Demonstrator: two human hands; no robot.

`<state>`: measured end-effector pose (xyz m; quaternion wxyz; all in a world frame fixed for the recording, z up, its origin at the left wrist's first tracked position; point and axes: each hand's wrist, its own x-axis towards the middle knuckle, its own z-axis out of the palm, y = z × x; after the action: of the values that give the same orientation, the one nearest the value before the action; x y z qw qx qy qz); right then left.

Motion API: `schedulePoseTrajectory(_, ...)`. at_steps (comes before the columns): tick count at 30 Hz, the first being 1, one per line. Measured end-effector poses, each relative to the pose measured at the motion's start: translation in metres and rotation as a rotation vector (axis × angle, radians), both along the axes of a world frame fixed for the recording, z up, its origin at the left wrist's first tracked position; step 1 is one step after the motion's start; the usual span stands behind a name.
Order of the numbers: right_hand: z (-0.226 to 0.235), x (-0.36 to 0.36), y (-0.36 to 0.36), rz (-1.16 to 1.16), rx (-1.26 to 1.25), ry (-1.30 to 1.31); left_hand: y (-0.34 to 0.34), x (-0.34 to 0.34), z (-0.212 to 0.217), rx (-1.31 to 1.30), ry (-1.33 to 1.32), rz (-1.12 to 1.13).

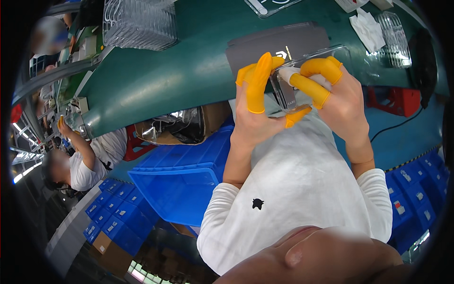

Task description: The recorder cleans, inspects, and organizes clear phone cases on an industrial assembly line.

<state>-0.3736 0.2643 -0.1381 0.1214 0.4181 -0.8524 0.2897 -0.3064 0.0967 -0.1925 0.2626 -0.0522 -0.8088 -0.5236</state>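
Observation:
My left hand [257, 111] and my right hand [338, 97] both wear orange finger cots and together hold a clear plastic case [295, 85] with a grey card inside, just above my white shirt. The left fingers press the case's left edge, and the right fingers wrap its right side and face. Behind the case a dark grey flat box [274, 45] lies on the green work surface [165, 71].
A stack of clear plastic trays [139, 21] stands at the back left and another clear tray [395, 38] beside white tissue at the back right. A blue bin [182, 182] sits below the bench. Another person [82, 161] works at the left. Blue crates line the floor.

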Motion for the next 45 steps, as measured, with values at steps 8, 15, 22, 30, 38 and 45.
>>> schedulePoseTrajectory(8,-0.002,-0.011,0.013,0.022,0.037,0.025,-0.003,-0.001,-0.002,0.095,-0.042,-0.053)
schedulePoseTrajectory(15,-0.007,-0.017,0.008,0.036,0.053,-0.003,-0.008,-0.013,-0.012,0.021,-0.017,-0.076)
schedulePoseTrajectory(22,-0.066,-0.033,0.002,-0.034,0.284,-0.030,-0.028,-0.030,-0.045,-0.154,-0.318,-0.032)
schedulePoseTrajectory(30,-0.075,-0.055,-0.016,0.035,0.274,-0.044,-0.039,-0.040,-0.044,-0.383,-0.289,-0.082)
schedulePoseTrajectory(38,-0.080,-0.073,-0.018,0.133,0.264,-0.029,-0.043,-0.042,-0.048,-0.423,-0.282,-0.077)
schedulePoseTrajectory(45,-0.077,-0.065,-0.032,0.155,0.303,-0.044,-0.041,-0.043,-0.049,-0.391,-0.283,-0.083)
